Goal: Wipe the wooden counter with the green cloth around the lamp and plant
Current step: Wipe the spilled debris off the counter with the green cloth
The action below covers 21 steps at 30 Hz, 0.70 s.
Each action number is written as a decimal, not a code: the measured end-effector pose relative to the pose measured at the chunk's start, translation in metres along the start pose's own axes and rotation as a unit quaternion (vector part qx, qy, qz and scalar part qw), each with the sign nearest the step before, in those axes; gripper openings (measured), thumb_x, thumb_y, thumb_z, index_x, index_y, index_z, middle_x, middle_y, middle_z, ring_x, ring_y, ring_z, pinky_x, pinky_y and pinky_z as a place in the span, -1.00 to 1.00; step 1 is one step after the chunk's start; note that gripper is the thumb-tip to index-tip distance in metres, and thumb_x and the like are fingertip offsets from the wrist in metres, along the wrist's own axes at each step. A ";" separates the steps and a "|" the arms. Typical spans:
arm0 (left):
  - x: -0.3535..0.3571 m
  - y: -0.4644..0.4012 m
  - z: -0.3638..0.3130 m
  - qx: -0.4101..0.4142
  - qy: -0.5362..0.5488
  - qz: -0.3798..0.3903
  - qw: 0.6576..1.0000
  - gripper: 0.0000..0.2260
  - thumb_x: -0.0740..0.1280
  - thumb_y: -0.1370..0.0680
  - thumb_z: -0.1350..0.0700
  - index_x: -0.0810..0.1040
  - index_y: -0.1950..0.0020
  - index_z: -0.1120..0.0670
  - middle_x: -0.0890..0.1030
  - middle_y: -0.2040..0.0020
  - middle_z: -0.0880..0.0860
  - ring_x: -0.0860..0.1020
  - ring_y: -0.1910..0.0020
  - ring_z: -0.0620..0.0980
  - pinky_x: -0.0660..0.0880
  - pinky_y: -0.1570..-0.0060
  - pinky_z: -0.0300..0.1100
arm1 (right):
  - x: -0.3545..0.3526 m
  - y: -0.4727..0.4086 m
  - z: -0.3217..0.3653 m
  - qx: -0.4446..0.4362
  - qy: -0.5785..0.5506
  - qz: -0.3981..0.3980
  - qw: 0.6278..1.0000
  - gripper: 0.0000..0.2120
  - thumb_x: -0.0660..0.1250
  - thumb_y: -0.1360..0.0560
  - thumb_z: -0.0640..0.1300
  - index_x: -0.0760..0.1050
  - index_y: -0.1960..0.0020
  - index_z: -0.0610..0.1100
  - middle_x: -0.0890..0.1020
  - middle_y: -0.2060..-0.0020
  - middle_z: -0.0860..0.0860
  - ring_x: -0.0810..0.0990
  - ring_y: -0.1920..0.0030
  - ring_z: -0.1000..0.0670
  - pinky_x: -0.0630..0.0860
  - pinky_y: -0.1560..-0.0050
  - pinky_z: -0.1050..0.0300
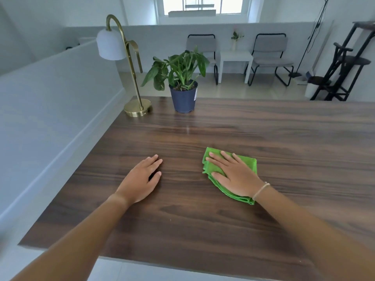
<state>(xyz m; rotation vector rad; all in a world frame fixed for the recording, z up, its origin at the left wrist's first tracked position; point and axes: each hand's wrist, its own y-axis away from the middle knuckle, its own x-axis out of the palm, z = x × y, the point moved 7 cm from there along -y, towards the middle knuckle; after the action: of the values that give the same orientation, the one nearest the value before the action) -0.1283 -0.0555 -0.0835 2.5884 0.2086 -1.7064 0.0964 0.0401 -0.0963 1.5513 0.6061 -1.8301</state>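
Note:
A folded green cloth (246,162) lies on the dark wooden counter (263,128), right of centre. My right hand (233,175) presses flat on top of it, fingers spread and pointing to the far left. My left hand (140,179) rests palm down on the bare wood to the left of the cloth, holding nothing. At the far left corner of the counter stands a brass lamp (138,107) with a white shade. Just right of it is a leafy plant in a dark blue pot (183,98).
A white half wall (50,118) runs along the counter's left edge. Beyond the far edge, on the floor, are two grey chairs (272,57), a small white table (235,57) and a black stand (345,63) at the right.

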 end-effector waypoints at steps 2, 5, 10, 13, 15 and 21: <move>-0.011 -0.004 0.013 -0.022 -0.008 -0.008 1.000 -0.57 0.12 -0.61 0.03 0.22 -0.48 0.05 0.16 -0.54 -0.01 0.07 -0.53 -0.05 -0.05 -0.47 -0.23 | -0.003 0.010 -0.015 0.008 -0.003 0.000 1.000 -0.25 -0.34 -0.35 0.33 -0.04 -0.51 0.16 -0.08 -0.46 0.30 -0.11 -0.54 0.08 -0.21 -0.51 0.07; -0.027 -0.009 0.037 -0.053 -0.017 -0.015 0.998 -0.55 0.11 -0.61 0.01 0.21 -0.49 0.07 0.15 -0.54 0.01 0.06 -0.53 -0.01 -0.03 -0.50 -0.14 | -0.010 0.001 -0.045 0.068 -0.019 -0.008 0.997 -0.26 -0.28 -0.37 0.34 -0.02 -0.51 0.15 -0.03 -0.49 0.27 -0.08 -0.55 0.06 -0.17 -0.51 0.04; -0.037 -0.006 0.078 -0.080 -0.046 -0.009 0.996 -0.55 0.07 -0.61 -0.02 0.18 -0.50 0.05 0.11 -0.55 0.00 0.03 -0.54 -0.01 -0.07 -0.51 -0.13 | -0.015 -0.054 -0.068 0.193 0.001 -0.011 0.981 -0.47 -0.07 -0.61 0.12 -0.06 -0.54 0.06 -0.03 -0.55 0.13 -0.09 -0.55 -0.02 -0.15 -0.51 -0.05; -0.036 -0.003 0.089 -0.081 -0.034 -0.024 0.996 -0.56 0.07 -0.61 -0.02 0.19 -0.49 0.03 0.13 -0.55 0.00 0.04 -0.54 -0.01 -0.08 -0.51 -0.13 | -0.013 -0.095 -0.047 0.218 -0.006 -0.012 0.976 -0.46 -0.10 -0.60 0.13 -0.06 -0.54 0.03 -0.04 -0.55 0.11 -0.10 -0.55 -0.07 -0.15 -0.51 -0.11; -0.035 -0.004 0.091 -0.075 -0.027 -0.032 0.996 -0.56 0.08 -0.61 -0.02 0.20 -0.49 0.03 0.13 -0.54 -0.01 0.04 -0.54 -0.01 -0.08 -0.51 -0.15 | -0.010 -0.121 -0.017 0.201 -0.012 -0.016 0.979 -0.46 -0.10 -0.60 0.13 -0.05 -0.54 0.02 -0.03 -0.55 0.11 -0.11 -0.55 -0.08 -0.16 -0.51 -0.12; -0.037 -0.005 0.097 -0.064 0.012 -0.045 0.997 -0.56 0.08 -0.62 0.02 0.19 -0.49 0.06 0.15 -0.54 0.00 0.05 -0.54 -0.04 -0.09 -0.49 -0.19 | 0.005 -0.177 0.087 0.105 -0.019 -0.010 0.994 -0.46 -0.10 -0.60 0.15 -0.03 -0.54 0.05 -0.02 -0.55 0.11 -0.10 -0.55 -0.07 -0.18 -0.51 -0.10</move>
<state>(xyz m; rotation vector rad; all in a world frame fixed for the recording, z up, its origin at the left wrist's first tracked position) -0.2321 -0.0638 -0.0875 2.5439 0.4275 -1.6321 -0.0927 0.0977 -0.0959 1.6460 0.4240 -1.9874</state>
